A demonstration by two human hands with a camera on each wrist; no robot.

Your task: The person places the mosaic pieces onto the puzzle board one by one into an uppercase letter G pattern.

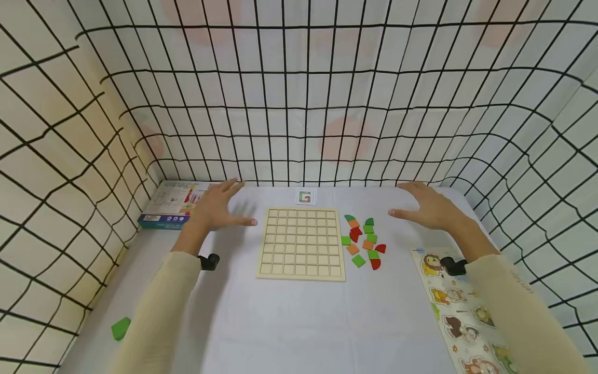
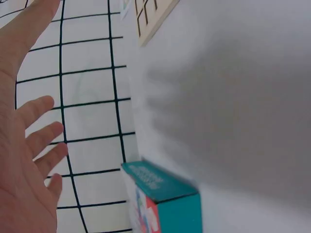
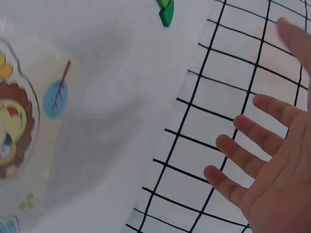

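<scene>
A pale wooden grid board (image 1: 301,244) lies flat in the middle of the white table. Just right of it, small green, orange and red pieces (image 1: 368,244) are scattered, some square and some quarter-round. Behind the board is a small card (image 1: 306,196) showing a G made of coloured shapes. My left hand (image 1: 216,206) hovers left of the board, fingers spread and holding nothing; its palm (image 2: 24,160) shows in the left wrist view. Over the table to the right of the pieces, my right hand (image 1: 427,206) is held up, its fingers (image 3: 272,126) apart and nothing in them.
A teal-edged box (image 1: 170,205) lies at the back left, near the left hand. An animal sticker sheet (image 1: 460,311) lies under the right forearm. One green piece (image 1: 121,328) is at the front left. Black wire mesh (image 1: 306,109) surrounds the table's back and sides.
</scene>
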